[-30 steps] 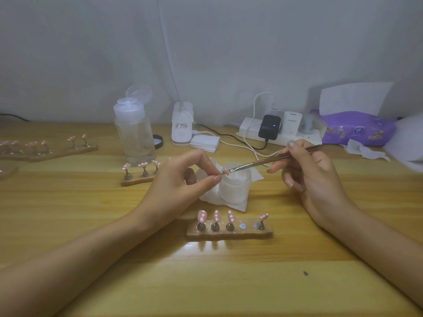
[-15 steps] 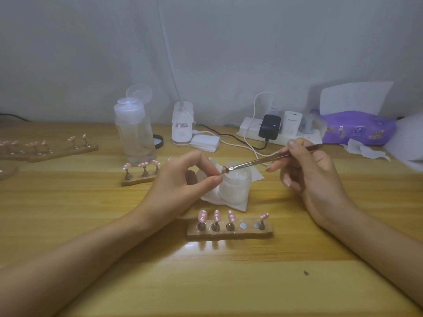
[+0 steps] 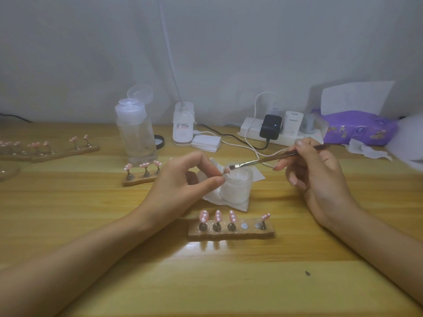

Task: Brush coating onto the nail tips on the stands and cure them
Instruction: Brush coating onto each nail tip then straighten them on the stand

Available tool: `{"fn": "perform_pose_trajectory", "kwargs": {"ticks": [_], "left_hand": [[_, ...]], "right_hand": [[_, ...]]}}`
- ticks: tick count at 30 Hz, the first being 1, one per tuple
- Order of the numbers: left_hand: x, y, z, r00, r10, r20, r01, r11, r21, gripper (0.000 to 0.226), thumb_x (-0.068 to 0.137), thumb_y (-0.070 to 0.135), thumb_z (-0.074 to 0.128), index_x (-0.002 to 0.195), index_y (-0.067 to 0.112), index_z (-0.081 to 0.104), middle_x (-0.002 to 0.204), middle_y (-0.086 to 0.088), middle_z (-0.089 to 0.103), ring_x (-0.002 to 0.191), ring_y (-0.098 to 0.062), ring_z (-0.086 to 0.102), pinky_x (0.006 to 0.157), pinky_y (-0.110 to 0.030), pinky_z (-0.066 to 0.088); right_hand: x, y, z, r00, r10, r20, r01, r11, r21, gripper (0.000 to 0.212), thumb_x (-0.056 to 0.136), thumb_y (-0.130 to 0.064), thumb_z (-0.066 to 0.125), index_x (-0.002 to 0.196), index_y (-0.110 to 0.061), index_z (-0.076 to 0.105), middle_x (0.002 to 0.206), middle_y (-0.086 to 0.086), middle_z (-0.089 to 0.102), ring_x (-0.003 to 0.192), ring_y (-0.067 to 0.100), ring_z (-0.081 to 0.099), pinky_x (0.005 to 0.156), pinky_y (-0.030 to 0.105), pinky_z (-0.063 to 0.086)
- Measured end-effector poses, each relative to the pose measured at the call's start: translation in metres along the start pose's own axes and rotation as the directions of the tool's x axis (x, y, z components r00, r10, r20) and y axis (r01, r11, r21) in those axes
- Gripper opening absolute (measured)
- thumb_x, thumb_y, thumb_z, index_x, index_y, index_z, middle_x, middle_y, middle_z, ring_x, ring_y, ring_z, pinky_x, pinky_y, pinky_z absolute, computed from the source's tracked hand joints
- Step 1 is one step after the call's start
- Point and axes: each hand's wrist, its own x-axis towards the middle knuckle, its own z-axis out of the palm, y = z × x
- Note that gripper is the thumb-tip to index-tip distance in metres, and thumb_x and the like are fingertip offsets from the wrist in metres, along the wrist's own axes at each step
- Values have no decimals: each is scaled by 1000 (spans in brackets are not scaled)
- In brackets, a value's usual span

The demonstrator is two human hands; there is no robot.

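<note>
Wooden desk (image 3: 229, 282) against grey wall (image 3: 229, 53); my left hand (image 3: 180, 181) pinches 1 nail tip (image 3: 225, 172) between thumb and forefinger, my right hand (image 3: 315, 177) grips 1 brush (image 3: 256, 161), bristles at that tip.

You can read one word: "PISEN", grey lettering on the white charger (image 3: 293, 124) plugged into the power strip (image 3: 249, 132). Lamp base (image 3: 183, 136): sticker print too small to read. Purple tissue pack (image 3: 359, 128): print illegible.
</note>
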Motion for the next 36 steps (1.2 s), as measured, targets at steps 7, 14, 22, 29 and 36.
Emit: {"fn": "perform_pose_trajectory", "kwargs": {"ticks": [7,14,22,29,36], "left_hand": [[-1,1,0,1000,-4,1,4,1000,-2,13,85,18,77,78,15,66,61,21,62,45,-1,41,48,-8,32],[0,3,0,1000,0,0,0,1000,-10,13,83,19,78,77,16,67,65,18,65,45,0,44,48,-8,34],[0,1,-1,1000,26,4,-26,1000,5,13,83,20,78,77,18,67,68,19,65,46,-2,41,48,-9,32],[0,-1,-1,999,36,-1,-36,999,18,14,83,17,79,76,19,67,70,19,65,46,-2,40,48,-9,33],[1,0,-1,998,61,-2,-61,998,35,12,84,18,77,78,18,67,67,22,64,46,-2,40,48,-9,32]], "right_hand": [[-1,2,0,999,17,32,-16,998,-53,27,104,-20,44,78,-15,52,64,9,71,37,10,43,36,14,28],[-1,-1,2,998,-41,49,41,999,13,30,101,-29,47,73,-24,58,66,8,72,37,10,44,37,14,30],[-1,0,2,1000,12,-2,-12,999,-32,29,104,-19,43,76,-15,51,59,8,69,35,9,40,35,14,27],[-1,-1,2,998,-5,62,6,1000,-9,27,102,-26,47,79,-16,55,67,9,71,37,11,44,36,14,30],[-1,0,0,1000,-3,12,4,998,-69,27,104,-19,43,79,-13,52,62,8,69,36,10,41,36,14,28]]}}
